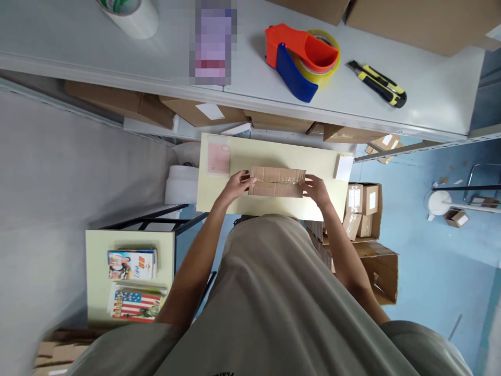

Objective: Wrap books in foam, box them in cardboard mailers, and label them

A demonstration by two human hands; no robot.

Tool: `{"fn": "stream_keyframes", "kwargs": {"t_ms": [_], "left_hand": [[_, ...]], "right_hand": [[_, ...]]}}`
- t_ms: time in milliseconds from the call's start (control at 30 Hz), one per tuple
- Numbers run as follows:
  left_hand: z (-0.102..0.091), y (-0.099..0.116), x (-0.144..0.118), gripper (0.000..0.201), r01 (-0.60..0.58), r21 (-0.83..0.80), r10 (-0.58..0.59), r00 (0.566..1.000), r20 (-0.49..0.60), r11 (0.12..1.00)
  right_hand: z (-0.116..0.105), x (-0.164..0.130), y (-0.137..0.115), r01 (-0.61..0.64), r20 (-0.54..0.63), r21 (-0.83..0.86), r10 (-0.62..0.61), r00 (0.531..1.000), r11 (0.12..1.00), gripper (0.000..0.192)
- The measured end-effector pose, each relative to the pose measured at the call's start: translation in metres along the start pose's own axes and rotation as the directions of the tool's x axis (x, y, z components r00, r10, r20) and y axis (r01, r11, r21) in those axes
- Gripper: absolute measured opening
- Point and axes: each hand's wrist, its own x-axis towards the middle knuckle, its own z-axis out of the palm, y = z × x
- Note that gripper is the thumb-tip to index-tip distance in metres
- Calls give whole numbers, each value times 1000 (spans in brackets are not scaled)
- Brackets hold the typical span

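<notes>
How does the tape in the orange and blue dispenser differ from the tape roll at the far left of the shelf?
The dispenser tape sits mounted in an orange and blue handled dispenser, while the loose roll stands bare on the shelf. The dispenser tape looks yellowish; the loose roll looks pale and whitish. The dispenser tape shows whole; the loose roll is cut off by the picture's top edge. Both rest on the same grey shelf, away from the hands.
</notes>
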Motion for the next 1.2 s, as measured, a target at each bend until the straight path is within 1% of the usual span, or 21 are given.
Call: {"fn": "stream_keyframes", "kwargs": {"t_ms": [100,167,233,400,567,667,800,900,1000,1100,1200], "left_hand": [[-1,6,1,94,14,17,-14,999,31,1000],[0,9,0,92,-10,38,8,999,53,999],[1,12,-4,88,-29,51,26,997,73,998],[3,17,-16,80,-30,47,25,995,101,998],[2,18,-20,77,-5,27,2,995,96,1000],[2,13,-16,75,-10,28,8,996,84,1000],[6,2,-10,70,-66,54,63,997,46,996],[11,-4,-9,58,-143,158,149,988,-26,977],[15,-7,-8,49,-169,248,190,980,-60,954],[15,-6,-7,50,-175,229,193,979,-61,958],[12,-4,-6,60,-151,132,156,987,-25,980]], "right_hand": [[0,2,-13,-12,35,-30,13,999,999,51],[0,1,-17,12,35,-60,-10,999,998,45],[-1,-3,-18,48,56,-68,-44,997,997,43],[-8,-13,-14,81,156,33,-86,984,996,60],[-13,-17,-14,76,185,60,-86,979,995,73],[-12,-16,-13,95,177,33,-100,979,995,74],[-6,-14,-9,136,123,-73,-127,984,988,64],[-1,-13,-7,150,67,-169,-140,988,974,50],[0,-12,-8,148,46,-179,-142,989,973,43],[-1,-11,-10,148,41,-162,-143,989,976,41],[-2,-9,-12,141,40,-169,-136,990,976,39]]}}
